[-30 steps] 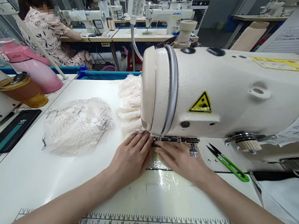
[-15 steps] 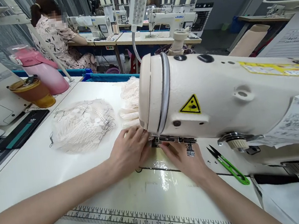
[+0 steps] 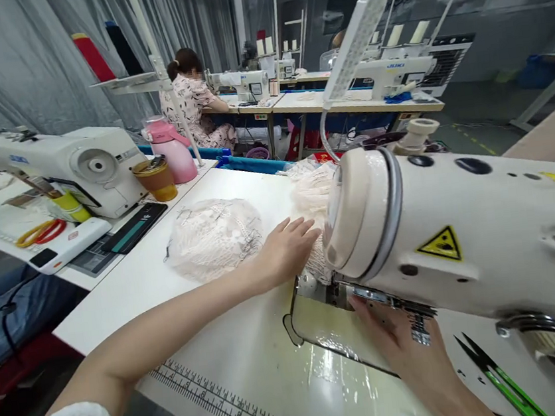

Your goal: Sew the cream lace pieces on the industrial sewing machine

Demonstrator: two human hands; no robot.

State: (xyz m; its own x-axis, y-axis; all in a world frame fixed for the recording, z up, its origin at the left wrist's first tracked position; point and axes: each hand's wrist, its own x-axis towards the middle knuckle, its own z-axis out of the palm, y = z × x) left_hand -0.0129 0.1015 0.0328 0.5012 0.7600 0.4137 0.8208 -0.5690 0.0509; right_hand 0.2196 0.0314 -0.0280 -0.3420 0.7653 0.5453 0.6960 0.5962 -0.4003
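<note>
A cream sewing machine (image 3: 461, 240) fills the right half of the view. My left hand (image 3: 287, 250) lies flat with fingers stretched out on a stack of cream lace pieces (image 3: 314, 197) just left of the machine head. Under the head, my right hand (image 3: 403, 347) rests by the needle area; its fingertips are tucked beneath the machine, so I cannot see whether they hold anything. A loose pile of sheer lace fabric (image 3: 213, 236) sits on the white table (image 3: 223, 348) to the left of my left hand.
Green thread snips (image 3: 502, 379) lie right of my right hand. A ruler strip (image 3: 219, 401) runs along the table's front edge. To the left stand a pink bottle (image 3: 171, 150), an amber cup (image 3: 155, 180) and another sewing machine (image 3: 59, 163). A seated person (image 3: 193, 104) works further back.
The view swung left and up. My left hand moved from beside the needle up onto the lace stack, its fingers spreading. My right hand stayed under the machine head.
</note>
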